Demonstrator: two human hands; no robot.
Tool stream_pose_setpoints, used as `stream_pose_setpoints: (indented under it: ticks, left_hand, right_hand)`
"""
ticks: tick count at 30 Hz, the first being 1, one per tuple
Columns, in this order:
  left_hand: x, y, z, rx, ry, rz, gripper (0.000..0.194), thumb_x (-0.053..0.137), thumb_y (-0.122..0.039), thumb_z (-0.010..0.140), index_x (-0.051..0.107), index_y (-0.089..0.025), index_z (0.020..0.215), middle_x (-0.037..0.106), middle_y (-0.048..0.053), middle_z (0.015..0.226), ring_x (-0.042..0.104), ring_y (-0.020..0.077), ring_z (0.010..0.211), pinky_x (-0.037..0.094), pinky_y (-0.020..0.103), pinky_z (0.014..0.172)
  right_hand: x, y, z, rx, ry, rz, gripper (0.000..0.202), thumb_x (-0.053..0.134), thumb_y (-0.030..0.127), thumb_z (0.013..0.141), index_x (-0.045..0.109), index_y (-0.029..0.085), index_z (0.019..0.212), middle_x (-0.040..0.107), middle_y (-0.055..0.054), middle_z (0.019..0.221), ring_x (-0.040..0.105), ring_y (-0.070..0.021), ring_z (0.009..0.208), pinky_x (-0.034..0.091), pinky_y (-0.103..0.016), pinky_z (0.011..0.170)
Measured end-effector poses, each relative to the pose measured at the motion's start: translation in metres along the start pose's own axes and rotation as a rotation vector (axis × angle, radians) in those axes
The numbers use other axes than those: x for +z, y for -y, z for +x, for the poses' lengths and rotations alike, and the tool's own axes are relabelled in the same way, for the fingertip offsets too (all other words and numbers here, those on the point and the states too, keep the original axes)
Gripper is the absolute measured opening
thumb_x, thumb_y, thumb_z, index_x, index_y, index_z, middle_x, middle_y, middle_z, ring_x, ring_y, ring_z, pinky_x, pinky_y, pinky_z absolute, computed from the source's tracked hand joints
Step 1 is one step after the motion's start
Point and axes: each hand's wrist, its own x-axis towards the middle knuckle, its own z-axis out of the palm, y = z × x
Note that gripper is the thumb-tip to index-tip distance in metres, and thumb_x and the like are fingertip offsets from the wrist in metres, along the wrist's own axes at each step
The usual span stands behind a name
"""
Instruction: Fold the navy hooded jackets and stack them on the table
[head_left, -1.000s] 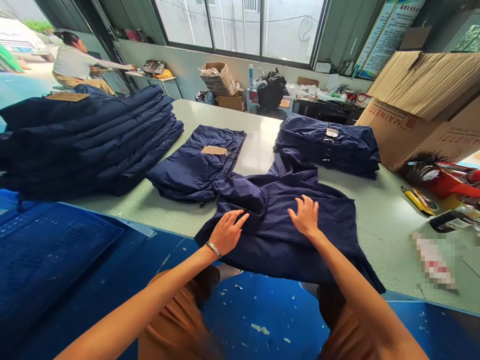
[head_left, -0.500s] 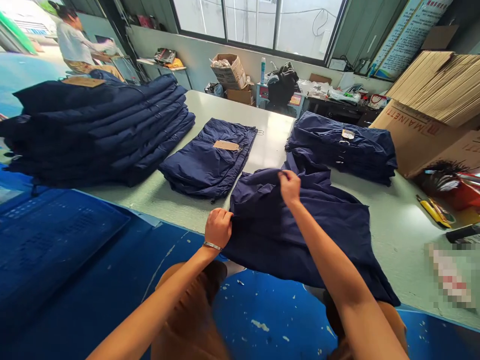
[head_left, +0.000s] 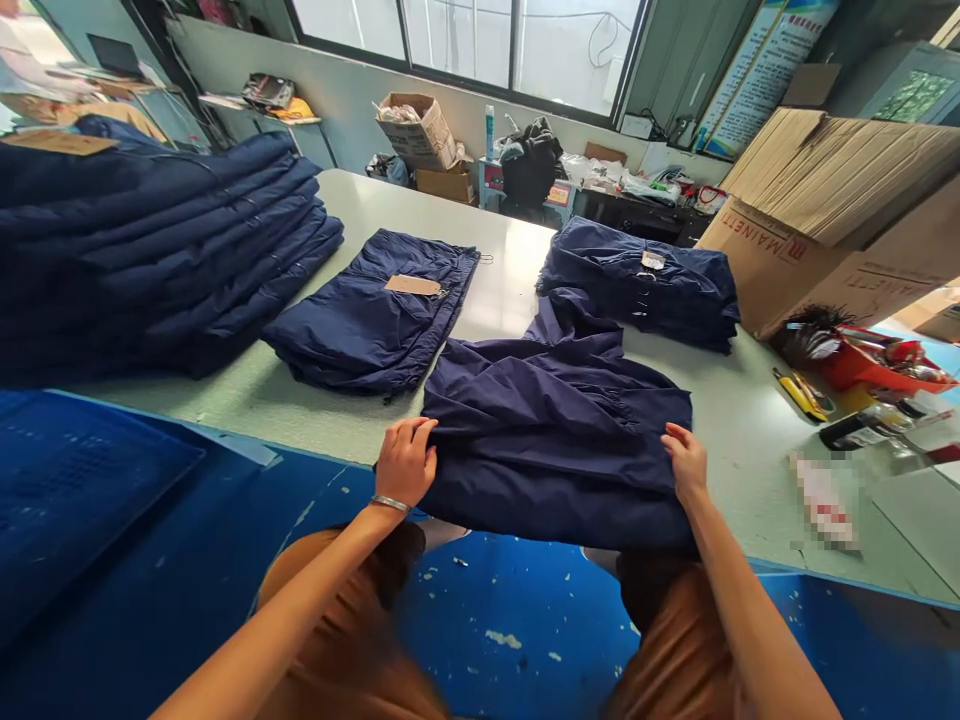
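Observation:
A navy garment (head_left: 555, 440) lies spread at the table's front edge, part of it hanging over. My left hand (head_left: 407, 460) pinches its left edge. At its right edge, my right hand (head_left: 684, 462) has its fingers closed on the cloth. Behind and to the left is a folded navy garment (head_left: 360, 330) with a brown tag (head_left: 412, 286). A folded navy stack (head_left: 637, 280) with a small tag stands behind the spread garment. On the far left rises a tall pile of navy garments (head_left: 165, 250).
Cardboard boxes (head_left: 772, 250) stand at the right, near a red tray (head_left: 885, 360), a yellow cutter (head_left: 801, 395) and a dark bottle (head_left: 855, 428). Part of a person shows at the upper left. Cluttered shelves line the wall.
My right hand has moved from the garment's top left to its right edge. The garment's right side has been drawn in and lies flatter. The view has shifted right.

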Motion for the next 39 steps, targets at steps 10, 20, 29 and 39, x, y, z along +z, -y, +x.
stream_pose_setpoints:
  ticks: [10, 20, 29, 39]
  left_hand:
    - [0.004, 0.004, 0.008, 0.056, -0.033, 0.072, 0.025, 0.048, -0.019, 0.088, 0.071, -0.02, 0.095, 0.064, 0.014, 0.103, 0.053, 0.0307, 0.104, 0.047, 0.045, 0.095]
    - [-0.001, 0.007, 0.01, 0.13, -0.146, -0.002, 0.021, 0.051, -0.016, 0.088, 0.072, -0.02, 0.092, 0.066, 0.012, 0.096, 0.055, 0.0282, 0.099, 0.049, 0.044, 0.091]
    - [0.001, 0.011, -0.009, 0.186, -0.053, -0.022, 0.037, 0.047, -0.009, 0.083, 0.07, -0.021, 0.11, 0.065, 0.011, 0.111, 0.054, 0.0286, 0.11, 0.048, 0.045, 0.1]
    - [0.008, 0.01, -0.005, 0.093, -0.092, 0.104, 0.029, 0.048, -0.016, 0.089, 0.064, -0.016, 0.113, 0.064, 0.014, 0.103, 0.054, 0.0305, 0.103, 0.046, 0.046, 0.095]
  right_hand:
    - [0.038, 0.055, -0.001, -0.498, 0.255, -0.683, 0.02, 0.053, 0.02, 0.079, 0.071, 0.018, 0.088, 0.065, -0.012, 0.124, 0.052, -0.0273, 0.123, 0.03, -0.05, 0.113]
    - [-0.003, 0.144, 0.074, -0.281, 0.092, -0.198, 0.038, 0.072, 0.042, 0.072, 0.071, 0.014, 0.097, 0.072, -0.004, 0.085, 0.063, -0.0167, 0.074, 0.049, -0.028, 0.07]
    - [-0.02, 0.039, 0.024, -0.049, 0.215, -0.739, 0.018, 0.064, 0.028, 0.078, 0.075, 0.016, 0.087, 0.076, -0.009, 0.091, 0.07, -0.0228, 0.088, 0.05, -0.03, 0.078]
    - [0.015, 0.032, 0.012, 0.041, 0.161, -0.889, 0.051, 0.054, 0.044, 0.091, 0.059, 0.017, 0.134, 0.07, -0.013, 0.122, 0.061, -0.0304, 0.119, 0.044, -0.042, 0.098]
